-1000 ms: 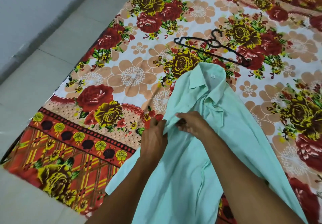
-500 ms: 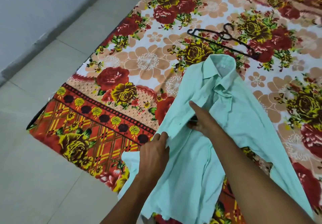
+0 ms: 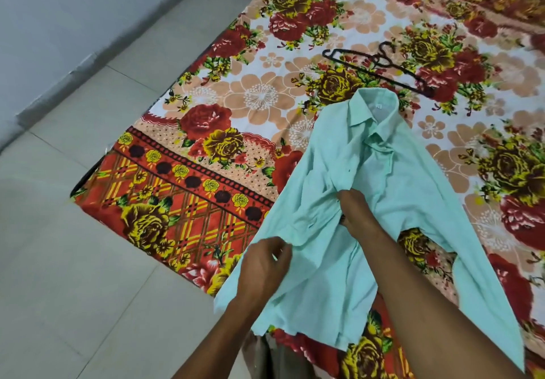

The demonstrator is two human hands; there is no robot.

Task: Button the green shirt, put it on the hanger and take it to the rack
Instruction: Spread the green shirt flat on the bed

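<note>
A pale green shirt (image 3: 392, 172) lies collar-away on the flowered sheet, its front facing up and its lower part rumpled. My left hand (image 3: 267, 263) pinches the shirt's left front edge near the hem. Further up, my right hand (image 3: 355, 207) grips a fold of the shirt's front near the middle, fingers partly tucked in the cloth. A black plastic hanger (image 3: 380, 67) rests flat on the sheet just beyond the collar, apart from both hands.
The red, yellow and peach flowered sheet (image 3: 212, 148) covers the floor from the middle to the right. Pale floor tiles (image 3: 88, 231) and a grey wall base (image 3: 59, 89) lie to the left. No rack is in view.
My left hand slid down the shirt's front edge toward the hem. My right hand stayed mid-front. The view shifted, so the shirt and hanger now sit further right.
</note>
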